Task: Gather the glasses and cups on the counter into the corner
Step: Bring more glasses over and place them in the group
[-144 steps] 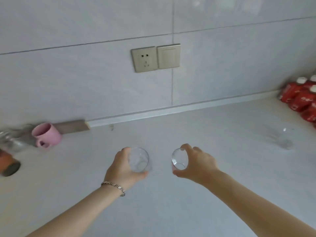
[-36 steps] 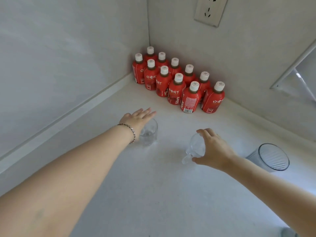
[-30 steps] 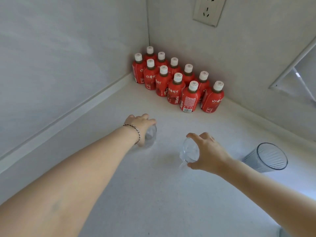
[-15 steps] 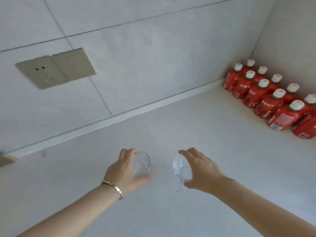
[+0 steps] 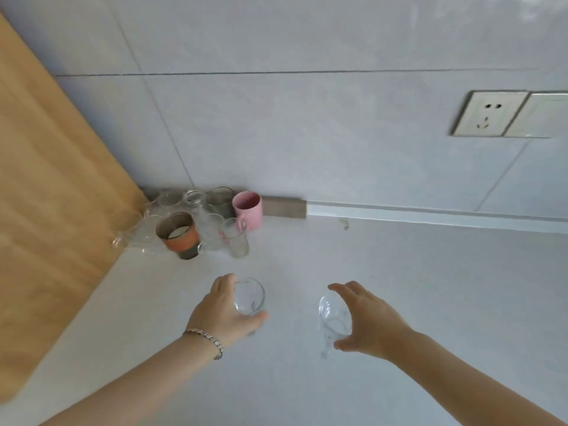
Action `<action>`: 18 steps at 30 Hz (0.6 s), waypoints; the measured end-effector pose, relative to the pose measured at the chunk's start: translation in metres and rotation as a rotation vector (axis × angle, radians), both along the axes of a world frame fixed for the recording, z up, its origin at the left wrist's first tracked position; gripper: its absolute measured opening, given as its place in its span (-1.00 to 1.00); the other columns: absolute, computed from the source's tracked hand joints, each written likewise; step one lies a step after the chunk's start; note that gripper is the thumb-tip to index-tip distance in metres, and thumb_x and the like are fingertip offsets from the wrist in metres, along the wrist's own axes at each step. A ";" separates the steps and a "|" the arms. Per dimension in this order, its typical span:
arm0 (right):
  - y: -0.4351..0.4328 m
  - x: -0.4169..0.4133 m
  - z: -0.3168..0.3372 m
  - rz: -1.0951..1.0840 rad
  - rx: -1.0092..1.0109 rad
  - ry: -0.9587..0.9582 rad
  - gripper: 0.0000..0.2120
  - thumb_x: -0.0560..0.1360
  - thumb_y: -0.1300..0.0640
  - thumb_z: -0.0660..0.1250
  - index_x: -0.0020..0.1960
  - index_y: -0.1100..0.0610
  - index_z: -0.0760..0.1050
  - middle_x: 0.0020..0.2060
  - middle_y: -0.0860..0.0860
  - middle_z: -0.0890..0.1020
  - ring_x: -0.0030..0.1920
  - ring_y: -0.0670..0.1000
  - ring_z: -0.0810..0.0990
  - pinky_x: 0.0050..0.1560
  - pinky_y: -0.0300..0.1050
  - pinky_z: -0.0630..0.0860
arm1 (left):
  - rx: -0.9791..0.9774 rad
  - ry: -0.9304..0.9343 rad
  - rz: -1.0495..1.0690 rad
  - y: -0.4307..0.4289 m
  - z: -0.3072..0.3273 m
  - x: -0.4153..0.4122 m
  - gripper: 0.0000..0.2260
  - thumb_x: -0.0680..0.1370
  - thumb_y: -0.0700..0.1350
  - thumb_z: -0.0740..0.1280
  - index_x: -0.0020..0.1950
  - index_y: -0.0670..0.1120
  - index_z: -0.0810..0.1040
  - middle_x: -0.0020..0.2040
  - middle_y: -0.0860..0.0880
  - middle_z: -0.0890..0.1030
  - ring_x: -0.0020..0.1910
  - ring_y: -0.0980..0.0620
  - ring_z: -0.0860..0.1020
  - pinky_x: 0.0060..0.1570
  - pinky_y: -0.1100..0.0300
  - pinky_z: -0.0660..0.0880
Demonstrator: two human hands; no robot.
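Observation:
My left hand [image 5: 222,312] grips a clear glass [image 5: 249,298] from its left side, held above the white counter [image 5: 399,302]. My right hand [image 5: 365,321] holds a second clear glass [image 5: 333,318], tilted with its mouth toward the left. In the far left corner stands a cluster of several clear glasses [image 5: 215,232], a pink mug [image 5: 248,209] and an orange-banded cup [image 5: 179,233]. Both held glasses are well short of that cluster.
A wooden panel [image 5: 46,195] runs along the left side and meets the tiled wall at the corner. A socket and switch plate [image 5: 504,113] sits on the wall at the right. A white strip lines the counter's back edge.
The view has swung left from the red bottles to the corner with the gathered cups. Both hands keep their glasses and have carried them leftward along the counter.

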State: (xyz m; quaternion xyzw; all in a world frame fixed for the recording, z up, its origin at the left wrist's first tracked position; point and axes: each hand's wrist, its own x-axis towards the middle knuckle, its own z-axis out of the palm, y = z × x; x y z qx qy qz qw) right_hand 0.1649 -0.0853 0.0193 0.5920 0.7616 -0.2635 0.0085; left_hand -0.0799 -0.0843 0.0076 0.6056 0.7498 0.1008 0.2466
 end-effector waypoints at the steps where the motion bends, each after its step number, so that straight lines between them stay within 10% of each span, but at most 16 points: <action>1: 0.004 -0.027 0.002 0.020 -0.006 -0.002 -0.16 0.32 -0.04 0.45 0.48 -0.08 0.08 0.32 -0.12 0.32 0.23 -0.06 0.44 -0.03 -0.29 0.32 | -0.011 -0.014 0.045 -0.002 -0.002 -0.030 -0.32 0.31 0.16 0.44 0.32 -0.05 0.26 0.32 0.03 0.34 0.22 -0.02 0.47 0.10 0.17 0.42; 18: 0.040 -0.237 0.011 0.302 -0.026 -0.018 -0.15 0.30 0.00 0.49 0.47 -0.03 0.11 0.34 -0.04 0.33 0.29 0.03 0.43 0.19 -0.12 0.45 | -0.052 -0.259 0.650 -0.032 -0.021 -0.243 -0.29 0.29 0.10 0.50 0.35 -0.09 0.34 0.31 -0.09 0.39 -0.05 0.00 0.43 -0.10 0.14 0.41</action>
